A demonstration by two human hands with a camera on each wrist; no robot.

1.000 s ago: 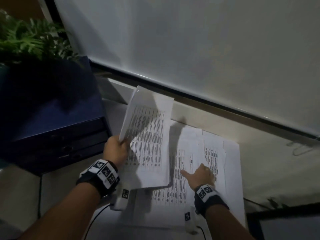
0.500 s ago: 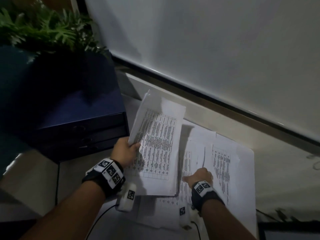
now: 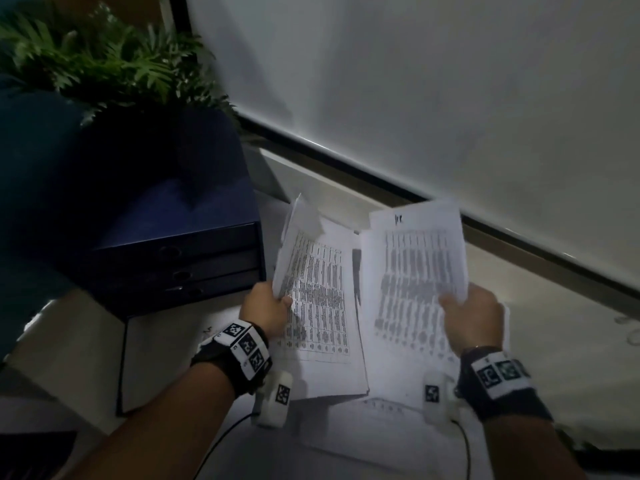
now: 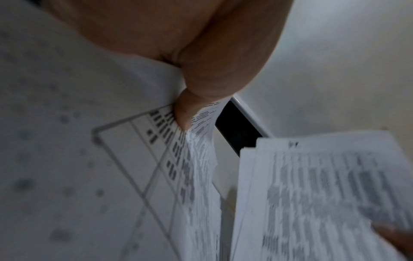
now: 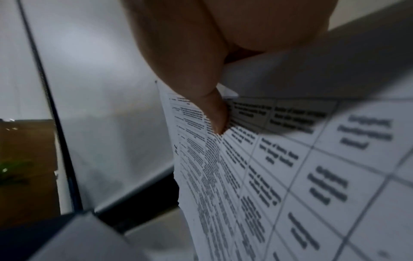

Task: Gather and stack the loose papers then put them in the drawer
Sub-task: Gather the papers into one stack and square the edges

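Since the earlier frame, right hand (image 3: 472,322) has lifted a printed sheaf (image 3: 415,282) off the desk; left hand (image 3: 266,311) grips another sheaf (image 3: 318,306) beside the closed drawer unit (image 3: 180,258).

A leafy green plant (image 3: 104,67) stands at the tabletop's far left corner, behind a dark blue cloth (image 3: 31,188) at the left edge. A white board (image 3: 433,98) with a dark lower frame runs along the far edge of the pale tabletop (image 3: 554,341).
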